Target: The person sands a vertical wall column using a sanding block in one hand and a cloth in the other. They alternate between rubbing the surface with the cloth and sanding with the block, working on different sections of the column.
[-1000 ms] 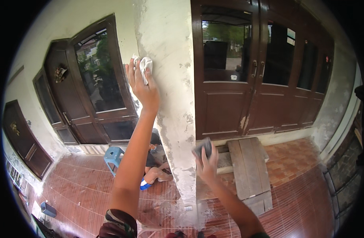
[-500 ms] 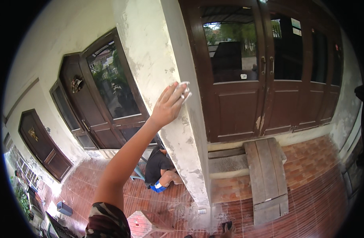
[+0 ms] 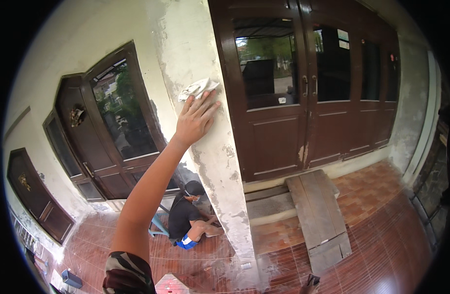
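Left hand [image 3: 194, 122] raised against the peeling pillar [image 3: 212, 157], fingers slightly apart, pressing a white cloth [image 3: 198, 89] to its surface. Right hand [image 3: 308, 288] low, barely visible beside a dark object [image 3: 313, 279]; I cannot tell its grip. A person [image 3: 182, 220] in a dark shirt is near the pillar's base.

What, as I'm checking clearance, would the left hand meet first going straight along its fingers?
The left hand would likely meet the white cloth, then the pillar behind it; exact depth is unclear.

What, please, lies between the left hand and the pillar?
In the head view, a crumpled white cloth lies partly between the left hand and the pillar.
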### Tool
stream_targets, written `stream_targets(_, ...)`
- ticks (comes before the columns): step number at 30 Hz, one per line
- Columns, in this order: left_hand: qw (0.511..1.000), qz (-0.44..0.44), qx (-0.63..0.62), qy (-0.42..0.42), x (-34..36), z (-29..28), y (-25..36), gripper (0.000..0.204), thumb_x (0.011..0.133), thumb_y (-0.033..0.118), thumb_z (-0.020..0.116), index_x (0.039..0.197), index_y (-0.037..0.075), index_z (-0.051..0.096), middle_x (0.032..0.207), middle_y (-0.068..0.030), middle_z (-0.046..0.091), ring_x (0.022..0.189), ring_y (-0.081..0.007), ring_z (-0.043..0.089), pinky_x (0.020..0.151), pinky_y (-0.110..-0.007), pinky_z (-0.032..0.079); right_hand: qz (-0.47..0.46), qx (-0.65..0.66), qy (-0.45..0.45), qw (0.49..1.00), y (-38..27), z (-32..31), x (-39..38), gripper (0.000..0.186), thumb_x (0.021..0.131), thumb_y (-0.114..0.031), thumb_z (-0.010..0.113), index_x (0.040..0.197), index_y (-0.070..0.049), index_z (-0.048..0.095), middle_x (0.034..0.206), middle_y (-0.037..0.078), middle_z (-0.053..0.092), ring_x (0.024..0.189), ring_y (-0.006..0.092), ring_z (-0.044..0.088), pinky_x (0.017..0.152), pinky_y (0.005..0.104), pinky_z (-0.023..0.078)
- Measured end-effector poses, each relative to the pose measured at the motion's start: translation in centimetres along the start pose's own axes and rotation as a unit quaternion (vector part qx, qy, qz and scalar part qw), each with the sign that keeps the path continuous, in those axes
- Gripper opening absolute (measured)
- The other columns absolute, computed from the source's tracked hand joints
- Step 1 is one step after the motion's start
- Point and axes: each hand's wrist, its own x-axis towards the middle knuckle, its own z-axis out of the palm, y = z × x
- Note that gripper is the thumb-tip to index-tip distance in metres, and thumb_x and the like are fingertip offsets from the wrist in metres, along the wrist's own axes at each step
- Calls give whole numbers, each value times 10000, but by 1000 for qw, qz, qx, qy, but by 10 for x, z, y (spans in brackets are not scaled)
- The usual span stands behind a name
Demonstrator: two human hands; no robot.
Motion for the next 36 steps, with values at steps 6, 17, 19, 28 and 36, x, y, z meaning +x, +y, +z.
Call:
stream_targets(6,994,-75,-74,38,21,-6,-34,575,963,201,589,1521,135,462,1630,-57,385,1531,-263,304,1248,-451,250,335,335,-208,856,-45,-103,3,637,932,-203,604,1550,-195,448,1434,191,553,1228,364,578,1034,458,482)
stream_targets(17,986,76,-147,15,18,-2,-37,339,918,142,662,1252,90,661,1562,-105,458,1476,-281,387,1230,-448,318,414,195,-395,796,-23,-275,-95,659,923,-203,595,1560,-249,432,1450,191,548,1232,372,581,1020,485,493)
stream_targets(19,981,118,-144,-44,8,-3,-30,335,917,145,662,1249,96,664,1554,-101,466,1475,-276,389,1232,-442,315,425,180,-422,781,-19,-295,-106,664,921,-203,593,1562,-259,429,1452,191,547,1232,374,582,1018,490,495)
stream_targets(28,982,5,-180,59,9,1,-44,367,922,152,664,1288,135,660,1592,-121,407,1481,-307,379,1210,-442,337,435,202,-366,797,-30,-261,-78,681,913,-208,590,1567,-288,418,1447,205,548,1225,374,590,993,495,511)
stream_targets(36,992,78,-102,-15,-16,2,-5,198,919,142,625,1099,69,663,1578,-107,449,1482,-277,390,1211,-454,327,427,243,-304,816,-29,-206,-74,696,905,-213,588,1570,-313,408,1440,219,551,1218,374,598,970,498,525)
